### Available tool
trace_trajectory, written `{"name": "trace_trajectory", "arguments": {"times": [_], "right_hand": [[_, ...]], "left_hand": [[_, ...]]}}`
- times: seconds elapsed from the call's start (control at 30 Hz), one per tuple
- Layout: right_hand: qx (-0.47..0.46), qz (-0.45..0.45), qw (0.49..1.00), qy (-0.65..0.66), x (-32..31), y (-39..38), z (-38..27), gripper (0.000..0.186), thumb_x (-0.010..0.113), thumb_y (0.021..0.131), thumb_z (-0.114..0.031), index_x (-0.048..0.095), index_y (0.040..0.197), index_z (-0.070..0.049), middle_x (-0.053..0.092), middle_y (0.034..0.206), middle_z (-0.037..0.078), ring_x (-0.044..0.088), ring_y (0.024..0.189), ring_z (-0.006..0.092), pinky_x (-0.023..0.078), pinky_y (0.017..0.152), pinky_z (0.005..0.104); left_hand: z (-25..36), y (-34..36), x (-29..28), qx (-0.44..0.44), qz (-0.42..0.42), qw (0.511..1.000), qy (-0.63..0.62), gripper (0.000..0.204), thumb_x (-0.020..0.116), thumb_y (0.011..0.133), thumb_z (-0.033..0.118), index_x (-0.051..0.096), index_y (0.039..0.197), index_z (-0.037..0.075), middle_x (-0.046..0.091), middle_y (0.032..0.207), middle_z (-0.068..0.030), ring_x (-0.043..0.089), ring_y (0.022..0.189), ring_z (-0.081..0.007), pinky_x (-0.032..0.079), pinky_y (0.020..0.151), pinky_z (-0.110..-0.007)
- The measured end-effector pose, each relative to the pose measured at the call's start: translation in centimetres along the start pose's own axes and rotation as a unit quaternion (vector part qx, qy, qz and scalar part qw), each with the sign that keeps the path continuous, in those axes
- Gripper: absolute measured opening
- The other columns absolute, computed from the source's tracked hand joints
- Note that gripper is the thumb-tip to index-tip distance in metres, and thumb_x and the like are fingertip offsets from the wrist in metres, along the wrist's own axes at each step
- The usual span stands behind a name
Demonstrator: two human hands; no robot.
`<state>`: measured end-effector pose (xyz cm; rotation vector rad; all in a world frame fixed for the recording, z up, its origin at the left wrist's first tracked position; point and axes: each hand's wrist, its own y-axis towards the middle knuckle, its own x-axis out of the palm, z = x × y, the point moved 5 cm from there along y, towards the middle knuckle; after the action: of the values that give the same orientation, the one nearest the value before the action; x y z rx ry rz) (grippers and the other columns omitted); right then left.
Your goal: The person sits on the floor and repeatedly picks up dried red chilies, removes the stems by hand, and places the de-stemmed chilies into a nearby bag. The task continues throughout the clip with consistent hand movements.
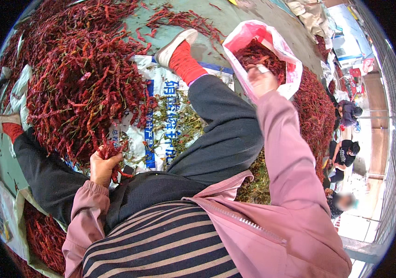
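Note:
My left hand [101,167] is closed around a small bunch of dried red chilies [114,149], held over my lap at the near edge of a large heap of dried red chilies [86,88]. My right hand [265,83] reaches into the mouth of a white and pink sack [292,76]. Inside that sack lie more dark red chilies [258,53]. Something white wraps or sits at a finger of this hand; motion smears the fingers, and whether they grip anything cannot be told.
Between my outstretched legs a printed white sheet [161,160] lies under chili stems and scraps [179,123]. More chilies are piled beyond the sack [316,109]. At lower left stands another sack of chilies [45,236]. Several people [346,153] sit far right beside a mesh fence.

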<state>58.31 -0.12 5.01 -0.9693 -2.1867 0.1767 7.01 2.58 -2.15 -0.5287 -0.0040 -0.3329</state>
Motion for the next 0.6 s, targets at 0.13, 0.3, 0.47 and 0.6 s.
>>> {"name": "trace_trajectory", "arguments": {"times": [0.13,0.3,0.47,0.6], "right_hand": [[-0.111,0.231,0.939,-0.228,-6.8,1.1,-6.0,0.015,0.043,0.084,-0.008,0.047,0.092,0.004,0.056,0.07,0.014,0.055,0.056,0.0215,0.049,0.046,0.0288],[-0.029,-0.084,0.868,-0.488,4.5,-4.0,5.2,0.018,0.046,0.083,-0.004,0.05,0.099,0.001,0.059,0.086,0.01,0.056,0.059,0.0111,0.045,0.046,0.0197],[0.054,-0.294,0.746,-0.595,8.2,-9.3,16.7,0.019,0.049,0.078,-0.001,0.055,0.095,-0.004,0.059,0.086,0.004,0.056,0.07,0.0108,0.046,0.06,0.0228],[-0.037,-0.512,0.567,-0.645,8.8,-14.4,27.9,0.027,0.052,0.065,-0.007,0.059,0.091,-0.004,0.059,0.089,0.013,0.056,0.085,0.0257,0.043,0.078,0.0307]], "left_hand": [[-0.3,0.4,-0.3,-0.026,-0.005,0.997,-0.067,0.025,0.062,0.066,-0.003,0.058,0.089,0.002,0.058,0.075,-0.0023,0.052,0.06,-0.0099,0.042,0.053,-0.023],[0.1,0.1,-3.3,-0.021,-0.018,0.992,-0.123,0.031,0.06,0.065,-0.001,0.056,0.095,0.001,0.056,0.078,-0.0027,0.053,0.071,-0.0132,0.041,0.064,-0.025],[-1.1,-1.0,-7.8,-0.054,0.017,0.976,-0.211,0.019,0.062,0.066,0.002,0.056,0.084,0.001,0.058,0.075,-0.0061,0.056,0.067,-0.017,0.045,0.064,-0.028],[-3.2,-3.0,-11.6,-0.054,0.081,0.949,-0.299,0.019,0.061,0.066,-0.001,0.056,0.084,-0.001,0.059,0.072,-0.0082,0.056,0.064,-0.0195,0.046,0.063,-0.03]]}}
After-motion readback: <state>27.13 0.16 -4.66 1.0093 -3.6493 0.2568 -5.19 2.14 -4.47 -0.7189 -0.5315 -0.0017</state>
